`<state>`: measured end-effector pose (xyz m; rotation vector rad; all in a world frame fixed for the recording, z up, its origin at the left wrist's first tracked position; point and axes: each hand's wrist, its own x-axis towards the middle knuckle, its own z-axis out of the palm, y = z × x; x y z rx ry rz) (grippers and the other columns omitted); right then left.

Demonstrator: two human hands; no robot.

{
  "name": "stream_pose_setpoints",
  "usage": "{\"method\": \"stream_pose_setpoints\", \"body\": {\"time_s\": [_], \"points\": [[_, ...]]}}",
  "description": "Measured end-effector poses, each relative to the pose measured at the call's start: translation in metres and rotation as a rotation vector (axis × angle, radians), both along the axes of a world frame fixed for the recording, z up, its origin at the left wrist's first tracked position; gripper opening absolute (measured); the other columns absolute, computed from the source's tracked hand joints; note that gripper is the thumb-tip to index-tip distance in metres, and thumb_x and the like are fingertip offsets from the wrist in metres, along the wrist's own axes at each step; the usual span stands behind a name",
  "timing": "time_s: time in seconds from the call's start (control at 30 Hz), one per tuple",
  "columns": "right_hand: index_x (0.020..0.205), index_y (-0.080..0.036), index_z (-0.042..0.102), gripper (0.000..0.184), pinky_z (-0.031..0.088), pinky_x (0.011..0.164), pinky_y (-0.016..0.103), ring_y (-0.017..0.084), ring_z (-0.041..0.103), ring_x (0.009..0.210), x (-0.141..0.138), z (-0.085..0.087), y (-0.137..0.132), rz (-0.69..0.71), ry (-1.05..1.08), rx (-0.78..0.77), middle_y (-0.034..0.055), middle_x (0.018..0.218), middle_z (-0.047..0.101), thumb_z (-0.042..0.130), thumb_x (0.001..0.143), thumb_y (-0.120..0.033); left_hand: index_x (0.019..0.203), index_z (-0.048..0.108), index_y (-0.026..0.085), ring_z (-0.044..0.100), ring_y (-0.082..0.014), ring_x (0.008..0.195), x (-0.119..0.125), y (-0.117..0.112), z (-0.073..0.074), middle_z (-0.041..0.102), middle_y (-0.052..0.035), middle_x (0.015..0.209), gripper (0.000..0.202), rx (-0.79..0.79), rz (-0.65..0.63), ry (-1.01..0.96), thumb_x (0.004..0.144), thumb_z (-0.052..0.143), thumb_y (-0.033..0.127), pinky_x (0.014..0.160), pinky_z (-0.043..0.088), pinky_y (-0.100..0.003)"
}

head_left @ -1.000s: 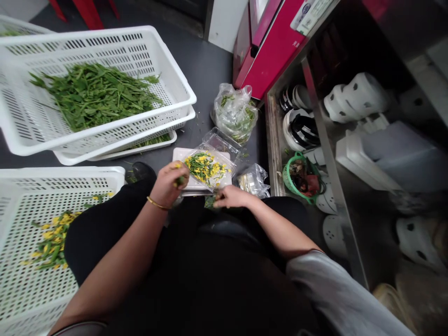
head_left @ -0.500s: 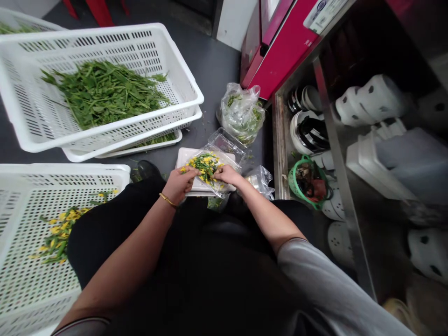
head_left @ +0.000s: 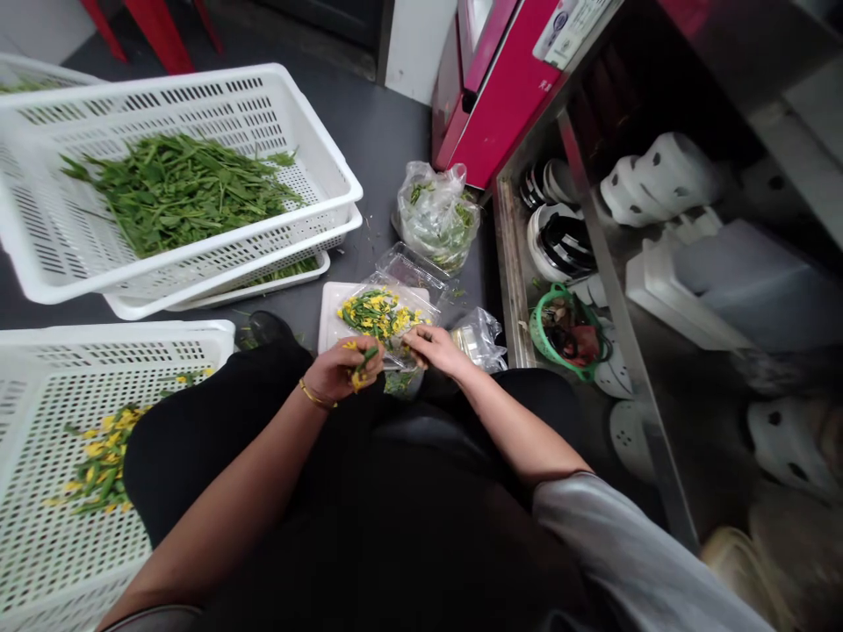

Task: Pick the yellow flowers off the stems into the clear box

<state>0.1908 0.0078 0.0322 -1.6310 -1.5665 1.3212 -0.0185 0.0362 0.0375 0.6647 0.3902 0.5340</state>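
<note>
Several green stems with yellow blossoms (head_left: 364, 358) are gripped in my left hand (head_left: 346, 366), which is closed just in front of a white foam box (head_left: 331, 309). My right hand (head_left: 435, 347) is beside it with fingers curled together; whatever sits between the fingertips is too small to make out. Past both hands, a heap of yellow-flowered greens (head_left: 378, 314) lies in a clear plastic container (head_left: 428, 305) on the foam box. More yellow-flowered stems (head_left: 105, 456) rest in the white perforated basket (head_left: 46, 386) at my left.
Stacked white baskets (head_left: 322, 189) with leafy greens (head_left: 190, 189) stand at far left. A clear bag of greens (head_left: 438, 219) sits on the floor before a pink cabinet (head_left: 500, 96). Right, a metal shelf (head_left: 632, 351) holds a green colander (head_left: 546, 338) and white pots.
Both hands have drawn back from the heap toward my body. My left hand has turned, and its flowered stems now show. The view has shifted slightly.
</note>
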Motion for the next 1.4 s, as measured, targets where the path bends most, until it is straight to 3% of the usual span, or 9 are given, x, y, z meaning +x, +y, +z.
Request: {"method": "stream_pose_setpoints", "body": {"time_s": [0.17,0.3,0.4,0.7,0.87,0.97,1.1,1.27,1.4], "points": [[0.073,-0.017,0.059,0.018,0.040,0.067,0.024,0.013,0.054,0.068,-0.013,-0.026,0.055,-0.056,-0.437,0.198,0.0015,0.074,0.062,0.053,0.080,-0.033,0.072,0.063,0.013,0.041,-0.0093,0.043,-0.004,0.005,0.003,0.048,-0.0033,0.057,0.033,-0.099,0.134,-0.109,0.062,0.064,0.044,0.030,0.019,-0.017],[0.072,-0.017,0.062,0.015,0.039,0.063,0.026,0.016,0.054,0.066,-0.034,-0.053,0.105,0.044,-0.676,-0.017,0.0053,0.075,0.064,0.060,0.072,-0.032,0.079,0.063,0.012,0.040,-0.0065,0.040,-0.002,0.013,-0.006,0.051,-0.0010,0.057,0.030,-0.152,0.331,0.073,0.067,0.066,0.039,0.032,0.020,-0.016],[0.063,-0.017,0.060,0.013,0.037,0.058,0.026,0.014,0.051,0.059,-0.031,-0.060,0.115,0.078,-0.723,-0.124,0.0032,0.064,0.059,0.064,0.068,-0.029,0.069,0.058,0.012,0.035,-0.0042,0.036,0.000,0.018,-0.012,0.047,0.0027,0.050,0.024,-0.170,0.451,0.259,0.062,0.072,0.030,0.032,0.018,-0.016],[0.066,-0.016,0.055,0.022,0.038,0.058,0.021,0.009,0.048,0.059,-0.025,-0.013,0.022,-0.031,-0.187,0.160,-0.0022,0.063,0.056,0.058,0.073,-0.037,0.070,0.052,0.016,0.029,-0.0038,0.032,0.021,0.011,-0.027,0.036,0.0097,0.037,0.027,-0.004,0.448,0.537,0.060,0.075,0.028,0.033,0.021,-0.017],[0.077,-0.016,0.055,0.027,0.043,0.047,0.022,0.008,0.049,0.044,-0.035,-0.013,-0.010,-0.117,0.191,-0.158,-0.0051,0.054,0.053,0.064,0.069,-0.041,0.065,0.048,0.015,0.028,-0.0018,0.033,0.022,0.002,-0.020,0.039,0.0085,0.044,0.030,-0.048,0.380,0.423,0.057,0.076,0.024,0.033,0.016,-0.016],[0.079,-0.015,0.057,0.028,0.045,0.046,0.022,0.010,0.053,0.045,-0.027,-0.013,-0.016,0.006,0.281,-0.322,-0.0043,0.055,0.055,0.067,0.067,-0.039,0.062,0.048,0.015,0.034,-0.0034,0.037,0.010,0.002,-0.005,0.046,0.0042,0.051,0.026,-0.123,0.391,0.231,0.056,0.072,0.022,0.033,0.019,-0.016],[0.074,-0.016,0.058,0.014,0.043,0.050,0.022,0.010,0.054,0.049,-0.013,-0.011,0.002,0.118,-0.033,-0.216,-0.0029,0.058,0.057,0.058,0.075,-0.029,0.068,0.057,0.013,0.047,-0.0099,0.048,-0.016,0.009,0.016,0.057,-0.0041,0.065,0.020,-0.036,0.457,-0.009,0.057,0.065,0.028,0.036,0.029,-0.019],[0.085,-0.016,0.062,0.015,0.042,0.068,0.025,0.014,0.058,0.072,-0.041,-0.022,0.064,0.080,-0.560,0.176,0.0050,0.084,0.067,0.055,0.079,-0.028,0.085,0.066,0.011,0.049,-0.0088,0.045,-0.032,0.018,0.023,0.063,-0.0065,0.068,0.024,0.155,0.565,0.147,0.063,0.067,0.022,0.037,0.029,-0.018],[0.092,-0.013,0.065,0.024,0.041,0.069,0.026,0.018,0.058,0.077,-0.076,-0.044,0.100,0.186,-0.773,0.102,0.0132,0.095,0.067,0.057,0.079,-0.032,0.074,0.065,0.012,0.040,-0.0048,0.037,-0.030,0.025,0.015,0.058,-0.0011,0.057,0.013,0.083,0.665,0.210,0.064,0.068,0.020,0.035,0.025,-0.017]]}}
